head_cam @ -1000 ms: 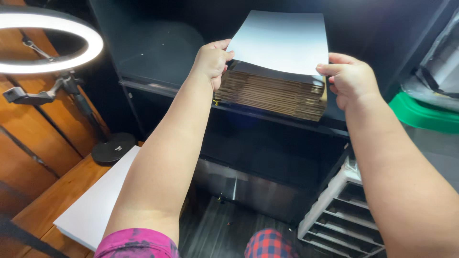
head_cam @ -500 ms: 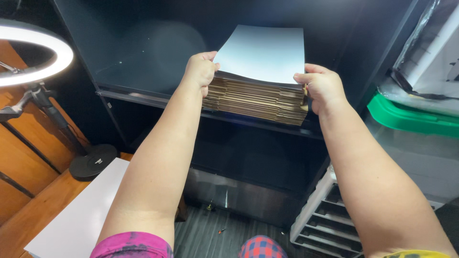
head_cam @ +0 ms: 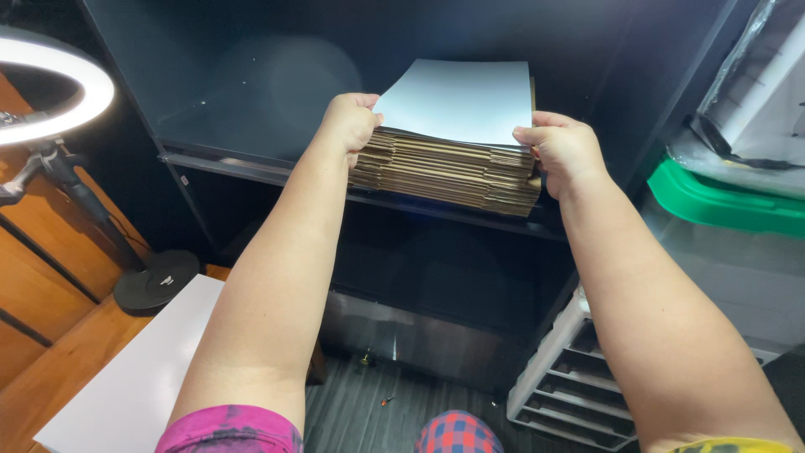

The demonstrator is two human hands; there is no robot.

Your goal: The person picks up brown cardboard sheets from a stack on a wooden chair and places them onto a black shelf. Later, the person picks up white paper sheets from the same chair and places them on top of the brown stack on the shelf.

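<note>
Gripping the thick stack of flat brown cardboard sheets with a pale top [head_cam: 453,159], now lower at twelve o'clock on the black shelf [head_cam: 251,168], the left hand [head_cam: 348,122] and right hand [head_cam: 563,151] keep fingers clamped on its sides.

The cardboard stack [head_cam: 444,172] sits on the shelf [head_cam: 251,168] (ring light [head_cam: 50,88] left, drawer unit [head_cam: 570,377] lower right).

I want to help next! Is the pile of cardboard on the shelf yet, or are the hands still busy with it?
Looks done: the stack of flat cardboard rests on the black shelf. In hand: the left hand and right hand both grip the pile's near corners, with the pale top sheet lifted at its left corner. Left: neither hand has let go.
</note>
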